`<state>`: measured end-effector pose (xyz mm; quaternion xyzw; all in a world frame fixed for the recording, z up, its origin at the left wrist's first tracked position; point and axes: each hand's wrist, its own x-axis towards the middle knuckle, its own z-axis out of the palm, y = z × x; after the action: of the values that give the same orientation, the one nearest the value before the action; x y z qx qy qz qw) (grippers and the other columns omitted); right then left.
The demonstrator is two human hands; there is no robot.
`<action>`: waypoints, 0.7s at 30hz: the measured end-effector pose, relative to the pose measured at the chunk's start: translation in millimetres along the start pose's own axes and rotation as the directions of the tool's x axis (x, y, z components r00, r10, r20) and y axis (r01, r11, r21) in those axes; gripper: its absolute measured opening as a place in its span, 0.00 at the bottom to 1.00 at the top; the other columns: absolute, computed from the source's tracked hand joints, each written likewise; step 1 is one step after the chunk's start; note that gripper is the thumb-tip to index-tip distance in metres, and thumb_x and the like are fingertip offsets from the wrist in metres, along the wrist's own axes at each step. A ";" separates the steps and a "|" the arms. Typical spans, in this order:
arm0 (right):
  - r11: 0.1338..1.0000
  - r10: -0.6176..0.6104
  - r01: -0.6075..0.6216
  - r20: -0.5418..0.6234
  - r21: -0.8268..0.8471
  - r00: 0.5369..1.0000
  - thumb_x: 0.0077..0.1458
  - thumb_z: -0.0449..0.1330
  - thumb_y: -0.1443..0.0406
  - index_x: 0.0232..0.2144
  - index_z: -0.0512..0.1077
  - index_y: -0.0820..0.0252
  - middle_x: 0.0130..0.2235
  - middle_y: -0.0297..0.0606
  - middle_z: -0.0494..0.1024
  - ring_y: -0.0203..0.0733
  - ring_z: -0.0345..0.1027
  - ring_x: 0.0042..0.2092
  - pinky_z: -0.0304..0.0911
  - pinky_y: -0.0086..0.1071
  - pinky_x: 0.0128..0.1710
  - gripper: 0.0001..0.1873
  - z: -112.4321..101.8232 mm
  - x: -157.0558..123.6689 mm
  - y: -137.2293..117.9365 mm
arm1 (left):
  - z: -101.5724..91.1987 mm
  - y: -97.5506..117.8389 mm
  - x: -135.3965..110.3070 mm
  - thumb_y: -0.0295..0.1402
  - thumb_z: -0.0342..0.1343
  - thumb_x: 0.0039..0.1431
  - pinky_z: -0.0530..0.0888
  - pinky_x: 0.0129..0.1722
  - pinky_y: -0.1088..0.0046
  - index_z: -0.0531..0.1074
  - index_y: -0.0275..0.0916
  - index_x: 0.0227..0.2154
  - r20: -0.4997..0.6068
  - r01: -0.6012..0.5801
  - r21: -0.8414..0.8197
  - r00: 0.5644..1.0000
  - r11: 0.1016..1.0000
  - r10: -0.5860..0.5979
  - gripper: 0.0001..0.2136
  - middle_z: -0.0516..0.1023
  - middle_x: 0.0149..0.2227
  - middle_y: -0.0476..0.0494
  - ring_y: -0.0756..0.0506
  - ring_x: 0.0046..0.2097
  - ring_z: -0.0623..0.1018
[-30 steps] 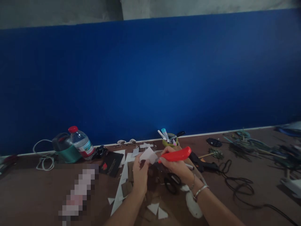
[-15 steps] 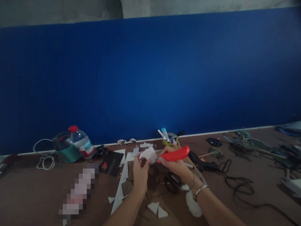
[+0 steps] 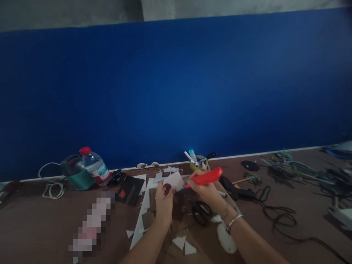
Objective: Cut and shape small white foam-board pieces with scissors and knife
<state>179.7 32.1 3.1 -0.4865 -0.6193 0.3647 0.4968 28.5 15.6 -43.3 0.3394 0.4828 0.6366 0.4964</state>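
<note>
My left hand (image 3: 164, 202) is closed on a small white paper piece (image 3: 173, 180), held up above the brown table (image 3: 41, 227). My right hand (image 3: 206, 191) grips a red-handled tool (image 3: 206, 177) whose tip points left at the paper's right edge. Black scissors (image 3: 201, 212) lie on the table just under my right hand. White paper triangles (image 3: 184, 245) and long white strips (image 3: 140, 220) lie below both hands.
A water bottle (image 3: 93, 167) and a teal-banded dark container (image 3: 75, 172) stand at the back left beside a white cable (image 3: 51, 185). A cup of markers (image 3: 198, 161) stands by the blue wall. A black glue gun (image 3: 233, 189), black cords (image 3: 280, 216) and craft clutter (image 3: 299, 170) fill the right.
The red tool has tipped slightly, its rear end rising a little, and its tip stays at the paper. The paper piece sits a touch lower in my left hand.
</note>
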 end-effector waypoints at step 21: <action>0.946 0.116 -0.072 -0.126 0.315 0.985 0.47 0.62 0.57 0.27 0.65 0.55 0.26 0.31 0.72 0.42 0.66 0.31 0.62 0.35 0.36 0.11 6.5 -2.5 -0.5 | 1.2 0.3 0.0 0.34 0.62 0.45 0.72 0.33 0.72 0.64 0.39 0.39 -0.007 0.016 -0.074 1.000 0.997 -0.017 0.18 0.74 0.29 0.49 0.47 0.31 0.76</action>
<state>173.4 29.7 1.3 -0.4566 -0.4935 0.4447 0.5918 29.5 16.0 -42.6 0.3143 0.4635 0.6513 0.5121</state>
